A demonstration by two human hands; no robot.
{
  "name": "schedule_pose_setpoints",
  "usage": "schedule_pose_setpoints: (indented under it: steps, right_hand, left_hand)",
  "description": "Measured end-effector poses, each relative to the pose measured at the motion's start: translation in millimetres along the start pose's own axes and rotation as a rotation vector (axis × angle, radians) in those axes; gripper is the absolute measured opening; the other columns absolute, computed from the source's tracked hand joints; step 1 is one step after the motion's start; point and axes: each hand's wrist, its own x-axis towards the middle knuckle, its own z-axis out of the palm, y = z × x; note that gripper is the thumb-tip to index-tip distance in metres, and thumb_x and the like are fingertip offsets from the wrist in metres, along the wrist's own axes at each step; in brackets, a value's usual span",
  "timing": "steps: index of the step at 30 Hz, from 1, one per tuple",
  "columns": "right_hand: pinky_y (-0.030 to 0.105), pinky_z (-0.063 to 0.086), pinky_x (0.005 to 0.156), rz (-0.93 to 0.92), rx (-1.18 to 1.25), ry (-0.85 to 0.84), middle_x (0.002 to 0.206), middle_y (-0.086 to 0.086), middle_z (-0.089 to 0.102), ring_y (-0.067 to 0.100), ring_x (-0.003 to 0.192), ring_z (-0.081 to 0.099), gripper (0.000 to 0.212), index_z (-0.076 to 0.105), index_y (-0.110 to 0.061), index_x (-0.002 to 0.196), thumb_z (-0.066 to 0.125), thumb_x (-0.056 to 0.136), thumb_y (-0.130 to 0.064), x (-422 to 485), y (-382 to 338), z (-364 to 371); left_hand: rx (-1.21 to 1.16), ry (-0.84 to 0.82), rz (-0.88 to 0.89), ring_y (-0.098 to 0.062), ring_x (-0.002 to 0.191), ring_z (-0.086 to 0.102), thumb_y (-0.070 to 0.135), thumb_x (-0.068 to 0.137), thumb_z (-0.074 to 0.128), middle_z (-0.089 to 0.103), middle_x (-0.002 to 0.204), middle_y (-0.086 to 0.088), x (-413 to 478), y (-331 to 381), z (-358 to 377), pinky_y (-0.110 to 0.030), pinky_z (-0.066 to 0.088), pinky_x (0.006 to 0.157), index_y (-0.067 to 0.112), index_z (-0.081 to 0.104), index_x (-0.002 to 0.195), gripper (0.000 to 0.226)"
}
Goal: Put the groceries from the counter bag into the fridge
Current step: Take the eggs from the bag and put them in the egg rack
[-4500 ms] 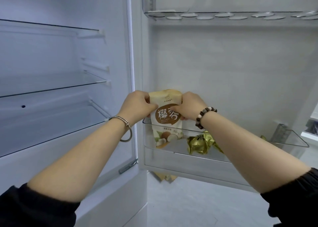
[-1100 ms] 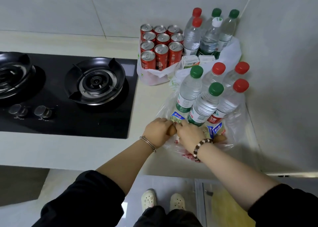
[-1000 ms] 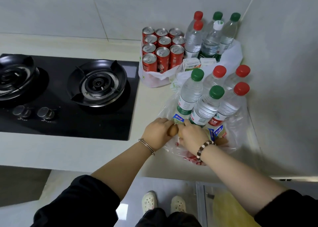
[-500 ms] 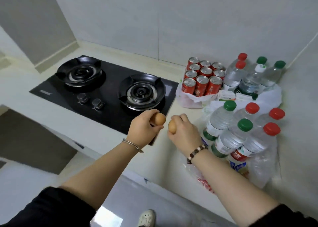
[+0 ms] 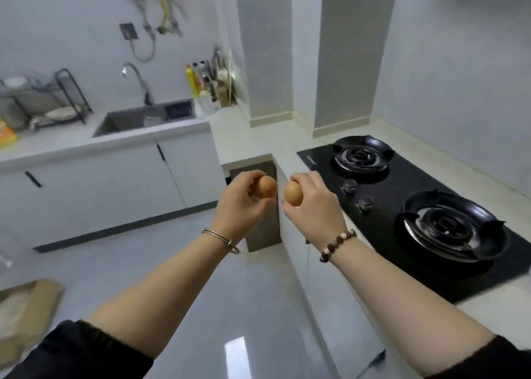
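My left hand grips a brown egg in its curled fingers. My right hand grips a second brown egg. Both eggs are held side by side at chest height, a little apart, above the floor just left of the counter's edge. The grocery bag and the fridge are out of view.
A black two-burner gas hob lies in the counter on the right. A sink with a tap and a dish rack stand at the far left. A brown paper bag lies on the glossy floor.
Both hands lifted one egg each out of the bag. My view has swung left, away from the bottles and cans, so the hob now lies to the right.
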Motion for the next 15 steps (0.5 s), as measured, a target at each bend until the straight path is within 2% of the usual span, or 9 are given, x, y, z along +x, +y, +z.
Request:
schedule_pose_setpoints:
  steps: [2,5,8,11,15]
  right_hand:
    - [0.028,0.050,0.073,-0.100,0.081,-0.006,0.116,0.003,0.052,0.021,0.089,0.059,0.040,0.054,-0.015,0.117,0.069,0.081,-0.024,14.3,-46.6,17.1]
    - [0.024,0.049,0.074,-0.226,0.209,-0.013,0.114,0.003,0.052,0.016,0.088,0.056,0.041,0.052,-0.015,0.117,0.070,0.080,-0.023,29.7,-117.4,44.8]
    - [0.018,0.047,0.072,-0.349,0.337,-0.050,0.108,0.003,0.053,0.012,0.085,0.053,0.041,0.052,-0.014,0.116,0.071,0.081,-0.023,36.6,-199.3,74.1]
    - [0.007,0.037,0.067,-0.427,0.464,-0.078,0.104,0.003,0.054,0.011,0.081,0.050,0.039,0.053,-0.012,0.114,0.070,0.081,-0.022,32.3,-283.6,97.5]
    - [0.025,0.049,0.076,-0.478,0.624,-0.114,0.109,0.002,0.056,0.014,0.087,0.055,0.041,0.053,-0.013,0.117,0.069,0.081,-0.020,13.9,-380.7,122.9]
  left_hand:
    - [0.056,0.092,-0.024,-0.012,0.090,0.055,0.020,0.078,0.075,0.060,0.103,0.000,-9.9,-17.1,-51.5,-0.021,0.049,0.078,0.015,0.057,0.114,0.040]
    - [0.106,0.221,-0.071,-0.009,0.090,0.055,0.018,0.078,0.075,0.057,0.104,0.005,-31.1,-40.7,-126.5,-0.009,0.044,0.076,0.014,0.056,0.119,0.045]
    - [0.162,0.359,-0.102,-0.011,0.091,0.057,0.017,0.078,0.076,0.059,0.106,0.002,-58.3,-61.8,-203.7,-0.013,0.048,0.078,0.014,0.056,0.123,0.049]
    - [0.180,0.504,-0.168,-0.011,0.091,0.058,0.016,0.079,0.075,0.058,0.104,0.005,-89.1,-76.9,-278.1,-0.014,0.049,0.079,0.015,0.058,0.122,0.047]
    - [0.208,0.660,-0.206,-0.009,0.089,0.060,0.016,0.081,0.073,0.062,0.105,0.004,-137.5,-90.6,-369.6,-0.006,0.045,0.074,0.016,0.060,0.118,0.040]
